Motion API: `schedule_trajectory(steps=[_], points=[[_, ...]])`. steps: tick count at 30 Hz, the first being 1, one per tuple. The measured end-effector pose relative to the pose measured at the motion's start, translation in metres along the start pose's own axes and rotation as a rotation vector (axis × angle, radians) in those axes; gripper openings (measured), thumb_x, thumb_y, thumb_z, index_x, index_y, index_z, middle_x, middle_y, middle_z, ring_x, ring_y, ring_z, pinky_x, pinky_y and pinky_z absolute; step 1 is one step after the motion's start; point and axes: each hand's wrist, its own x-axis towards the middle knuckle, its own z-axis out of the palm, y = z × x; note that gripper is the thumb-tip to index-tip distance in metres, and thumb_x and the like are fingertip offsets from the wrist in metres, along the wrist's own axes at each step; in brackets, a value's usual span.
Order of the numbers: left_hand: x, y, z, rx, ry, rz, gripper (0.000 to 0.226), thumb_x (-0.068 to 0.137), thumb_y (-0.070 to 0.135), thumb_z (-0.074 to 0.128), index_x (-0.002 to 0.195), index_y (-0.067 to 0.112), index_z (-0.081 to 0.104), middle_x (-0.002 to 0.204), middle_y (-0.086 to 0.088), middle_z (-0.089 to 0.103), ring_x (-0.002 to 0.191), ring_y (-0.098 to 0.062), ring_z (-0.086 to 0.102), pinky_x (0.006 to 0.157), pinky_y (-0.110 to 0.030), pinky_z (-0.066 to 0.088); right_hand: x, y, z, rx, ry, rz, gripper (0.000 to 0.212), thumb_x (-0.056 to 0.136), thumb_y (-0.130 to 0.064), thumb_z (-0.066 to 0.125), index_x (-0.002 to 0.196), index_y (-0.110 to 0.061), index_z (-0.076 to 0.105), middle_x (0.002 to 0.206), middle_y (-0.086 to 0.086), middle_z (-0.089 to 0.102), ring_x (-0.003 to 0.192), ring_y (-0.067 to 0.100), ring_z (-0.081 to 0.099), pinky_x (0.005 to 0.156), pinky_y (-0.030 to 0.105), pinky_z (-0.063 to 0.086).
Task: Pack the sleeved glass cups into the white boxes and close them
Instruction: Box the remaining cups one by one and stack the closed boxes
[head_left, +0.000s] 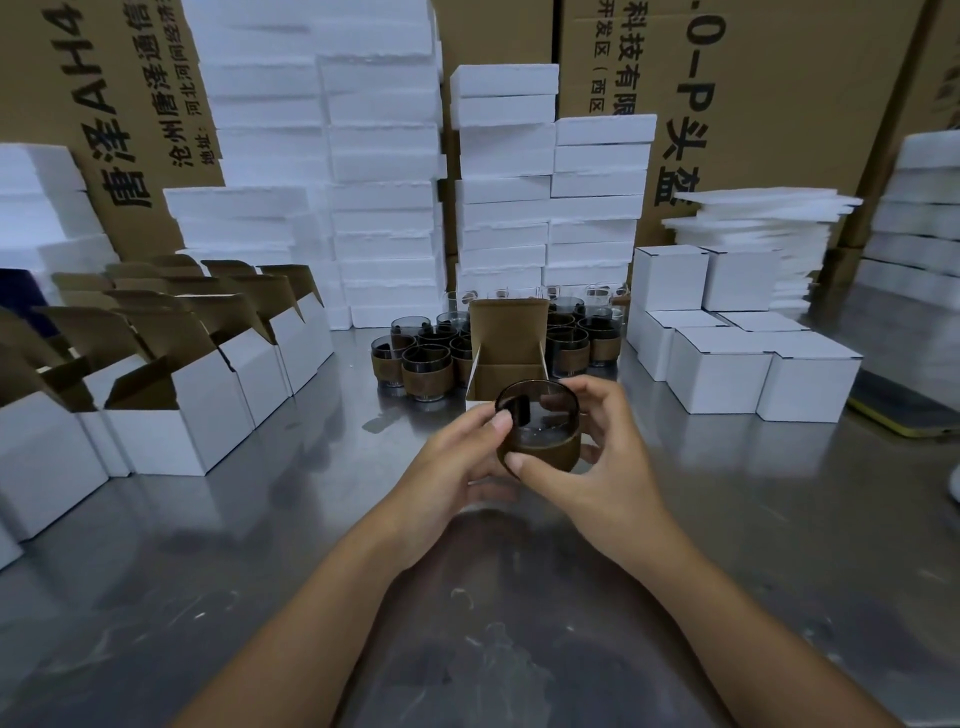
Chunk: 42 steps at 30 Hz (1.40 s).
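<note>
Both hands (457, 457) (597, 457) hold a round smoky-glass cup (537, 428), brown-sleeved.

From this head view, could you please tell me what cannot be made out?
Head view:
- open box floor: hidden by the held cup.
- cup cluster: middle hidden behind the box's raised lid.
- yellow-edged object: blurred, cut off by the right edge.
- carton lettering: partly covered by foam stacks.

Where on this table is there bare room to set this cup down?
Free: the near half of the steel table, between the open boxes left and closed boxes right. Crowded: cups around the single open box behind your held cup.
</note>
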Motion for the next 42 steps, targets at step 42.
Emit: schedule_trajectory(steps=[42], points=[[0.001, -0.008, -0.003, 0.076, 0.103, 0.059, 0.048, 0.076, 0.032, 0.066, 0.122, 0.021, 0.059, 0.109, -0.006, 0.070, 0.092, -0.019, 0.068, 0.076, -0.025, 0.052, 0.009, -0.012, -0.007, 0.501, 0.003, 0.398, 0.060, 0.049, -0.051, 0.072, 0.097, -0.018, 0.062, 0.079, -0.006, 0.072, 0.070, 0.005, 0.068, 0.054, 0.016, 0.049]])
